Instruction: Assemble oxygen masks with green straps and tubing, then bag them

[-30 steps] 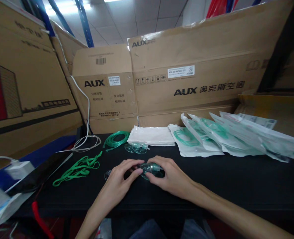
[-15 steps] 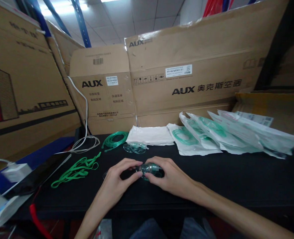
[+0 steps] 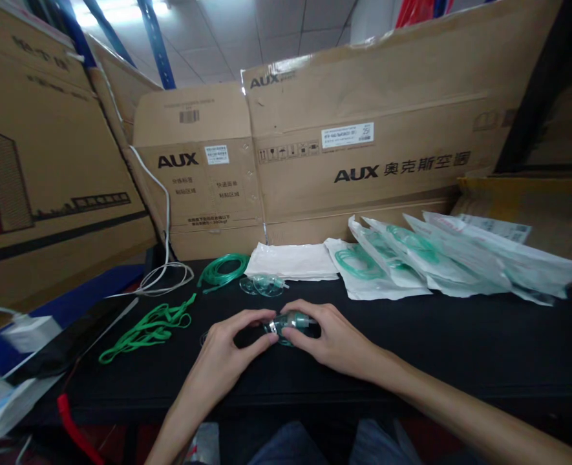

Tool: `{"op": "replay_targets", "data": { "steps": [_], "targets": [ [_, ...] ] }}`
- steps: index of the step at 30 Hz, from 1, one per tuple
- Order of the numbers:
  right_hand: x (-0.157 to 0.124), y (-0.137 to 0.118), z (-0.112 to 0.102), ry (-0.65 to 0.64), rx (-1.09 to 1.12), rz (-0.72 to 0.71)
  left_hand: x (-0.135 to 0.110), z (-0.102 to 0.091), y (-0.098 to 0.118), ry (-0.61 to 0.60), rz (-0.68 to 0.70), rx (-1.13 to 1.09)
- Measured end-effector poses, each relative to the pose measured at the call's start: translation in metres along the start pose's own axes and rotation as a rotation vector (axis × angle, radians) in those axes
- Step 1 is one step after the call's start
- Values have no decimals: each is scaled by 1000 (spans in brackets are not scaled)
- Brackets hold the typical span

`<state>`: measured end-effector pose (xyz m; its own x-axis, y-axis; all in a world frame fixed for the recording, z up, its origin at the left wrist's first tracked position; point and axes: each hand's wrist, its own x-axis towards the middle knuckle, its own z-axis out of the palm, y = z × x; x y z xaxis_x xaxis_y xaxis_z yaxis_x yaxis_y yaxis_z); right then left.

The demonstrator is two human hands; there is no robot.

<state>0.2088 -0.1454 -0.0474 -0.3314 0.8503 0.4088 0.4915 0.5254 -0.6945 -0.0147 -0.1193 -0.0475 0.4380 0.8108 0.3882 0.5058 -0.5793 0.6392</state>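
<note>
Between my two hands, low over the black table, is a clear green oxygen mask [image 3: 286,323] with a shiny metal strip near its left side. My left hand [image 3: 234,339] pinches the mask's left part with thumb and index finger. From the other side my right hand [image 3: 317,332] grips it, thumb in front and fingers behind, with a pale connector showing by the fingers. Fingers cover much of the mask. Behind the hands lies another clear green mask [image 3: 264,285]. Part of a thin clear loop shows beside my left wrist.
A tangle of green elastic straps [image 3: 150,326] lies left, with a coil of green tubing [image 3: 223,271] behind. White packets [image 3: 293,261] lie at the back; bagged tubing sets [image 3: 406,258] lean to the right. Cardboard [image 3: 305,174] walls the back. A white cable [image 3: 168,226] and chargers [image 3: 31,332] sit left.
The mask has turned slightly between my fingers, so its metal strip and pale connector show more. Both hands keep nearly the same place and grip.
</note>
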Motion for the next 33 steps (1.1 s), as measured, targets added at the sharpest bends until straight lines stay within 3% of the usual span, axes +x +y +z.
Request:
{"op": "replay_targets", "data": {
  "steps": [5, 13, 26, 33],
  "targets": [
    [-1, 0, -2, -33, 10, -12, 0, 0, -3, 16, 39, 0],
    [0, -2, -4, -35, 63, -106, -1, -1, -1, 10, -28, -19],
    [-3, 1, -3, -25, 73, -69, 0, -1, 5, 28, 8, -90],
    [-2, 1, -4, 23, 74, -148, 7, 2, 6, 156, -174, -231]
  ]
}}
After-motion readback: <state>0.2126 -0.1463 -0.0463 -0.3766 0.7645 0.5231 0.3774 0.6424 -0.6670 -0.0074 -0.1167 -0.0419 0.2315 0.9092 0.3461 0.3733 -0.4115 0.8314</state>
